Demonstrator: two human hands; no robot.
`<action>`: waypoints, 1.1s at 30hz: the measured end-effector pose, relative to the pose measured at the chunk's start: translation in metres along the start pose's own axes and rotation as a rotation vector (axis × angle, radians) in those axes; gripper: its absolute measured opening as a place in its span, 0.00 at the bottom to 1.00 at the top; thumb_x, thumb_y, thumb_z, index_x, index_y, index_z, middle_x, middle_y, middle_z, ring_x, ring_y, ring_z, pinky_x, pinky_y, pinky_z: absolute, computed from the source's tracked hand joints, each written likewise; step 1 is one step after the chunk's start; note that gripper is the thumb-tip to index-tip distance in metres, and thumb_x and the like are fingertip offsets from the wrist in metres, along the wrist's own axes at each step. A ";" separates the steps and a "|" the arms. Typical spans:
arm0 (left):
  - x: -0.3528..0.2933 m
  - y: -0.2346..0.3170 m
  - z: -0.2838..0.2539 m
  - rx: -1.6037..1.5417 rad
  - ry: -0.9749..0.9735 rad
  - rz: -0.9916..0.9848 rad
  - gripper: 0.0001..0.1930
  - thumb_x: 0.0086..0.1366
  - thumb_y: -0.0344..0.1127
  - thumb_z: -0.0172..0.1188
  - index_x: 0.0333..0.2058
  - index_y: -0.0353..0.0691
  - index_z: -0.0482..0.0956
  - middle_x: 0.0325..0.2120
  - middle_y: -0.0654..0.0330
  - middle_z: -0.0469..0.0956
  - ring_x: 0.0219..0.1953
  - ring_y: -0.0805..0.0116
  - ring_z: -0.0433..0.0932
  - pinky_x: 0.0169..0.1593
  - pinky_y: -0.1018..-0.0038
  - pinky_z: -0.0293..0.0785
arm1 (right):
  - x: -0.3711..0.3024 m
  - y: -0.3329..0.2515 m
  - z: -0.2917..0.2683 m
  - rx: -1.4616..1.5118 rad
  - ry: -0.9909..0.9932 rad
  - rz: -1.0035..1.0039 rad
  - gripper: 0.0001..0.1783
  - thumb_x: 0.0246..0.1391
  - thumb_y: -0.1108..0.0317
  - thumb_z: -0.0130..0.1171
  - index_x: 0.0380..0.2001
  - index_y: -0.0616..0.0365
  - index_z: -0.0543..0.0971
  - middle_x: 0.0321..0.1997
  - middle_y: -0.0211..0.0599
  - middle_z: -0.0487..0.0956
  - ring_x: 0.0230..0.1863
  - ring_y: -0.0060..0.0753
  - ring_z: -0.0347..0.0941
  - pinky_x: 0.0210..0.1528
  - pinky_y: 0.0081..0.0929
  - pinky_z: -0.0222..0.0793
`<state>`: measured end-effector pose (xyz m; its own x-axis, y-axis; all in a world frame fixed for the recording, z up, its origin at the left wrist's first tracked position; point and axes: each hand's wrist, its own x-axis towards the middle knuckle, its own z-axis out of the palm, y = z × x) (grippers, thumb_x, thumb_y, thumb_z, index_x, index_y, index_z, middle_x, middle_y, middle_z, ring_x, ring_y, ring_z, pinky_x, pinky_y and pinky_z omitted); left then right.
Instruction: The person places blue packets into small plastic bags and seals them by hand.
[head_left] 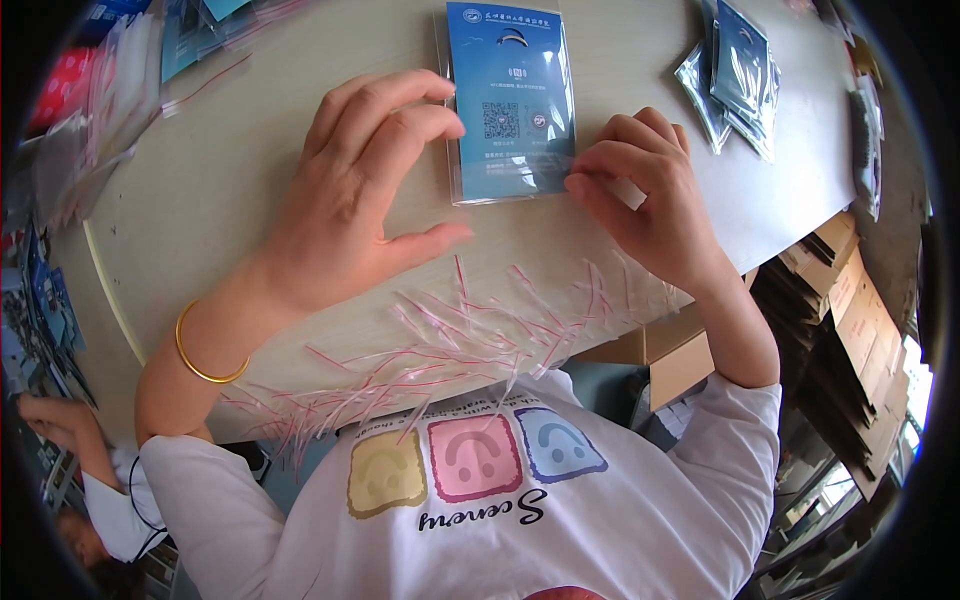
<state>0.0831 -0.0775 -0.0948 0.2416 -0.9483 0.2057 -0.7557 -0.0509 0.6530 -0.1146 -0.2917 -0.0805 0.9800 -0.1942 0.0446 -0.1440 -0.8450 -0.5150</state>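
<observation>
A blue printed card in a clear plastic sleeve (512, 120) lies upright on the pale table (240, 220), in front of me. My left hand (365, 175) is open at its left side, thumb and fingers spread, with the fingertips close to the sleeve's left edge. At the lower right corner of the sleeve, the thumb and index finger of my right hand (645, 185) are pinched together on its edge. Thin clear strips with red lines (440, 350) lie scattered along the table's near edge, below both hands.
Several sleeved blue cards (740, 75) are piled at the far right. Clear plastic bags and sleeves (90, 150) crowd the far left. Flattened cardboard (850, 320) leans at the right, and an open carton (680, 350) stands below the table edge. Another person's arm (75, 430) shows at lower left.
</observation>
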 end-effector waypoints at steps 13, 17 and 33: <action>-0.002 -0.009 0.002 0.182 -0.294 0.310 0.42 0.51 0.50 0.72 0.68 0.60 0.71 0.72 0.60 0.61 0.72 0.57 0.61 0.72 0.55 0.59 | 0.004 -0.005 -0.002 -0.033 -0.044 -0.004 0.05 0.51 0.73 0.68 0.29 0.60 0.81 0.29 0.33 0.75 0.37 0.36 0.67 0.46 0.34 0.59; -0.002 -0.010 0.002 0.164 -0.289 0.299 0.42 0.50 0.48 0.72 0.67 0.58 0.71 0.72 0.60 0.61 0.72 0.57 0.61 0.72 0.56 0.60 | 0.005 -0.006 -0.002 -0.023 -0.044 -0.009 0.05 0.51 0.73 0.68 0.29 0.60 0.80 0.29 0.33 0.73 0.36 0.36 0.67 0.45 0.34 0.59; -0.002 -0.010 0.003 0.153 -0.300 0.278 0.43 0.51 0.48 0.72 0.68 0.59 0.70 0.72 0.61 0.61 0.73 0.59 0.60 0.74 0.56 0.57 | 0.003 -0.004 -0.003 0.037 -0.071 0.041 0.04 0.49 0.74 0.67 0.28 0.60 0.80 0.30 0.33 0.74 0.37 0.37 0.67 0.46 0.33 0.59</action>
<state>0.0877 -0.0758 -0.1041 -0.1546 -0.9803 0.1231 -0.8541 0.1952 0.4821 -0.1112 -0.2908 -0.0756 0.9809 -0.1908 -0.0375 -0.1800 -0.8177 -0.5467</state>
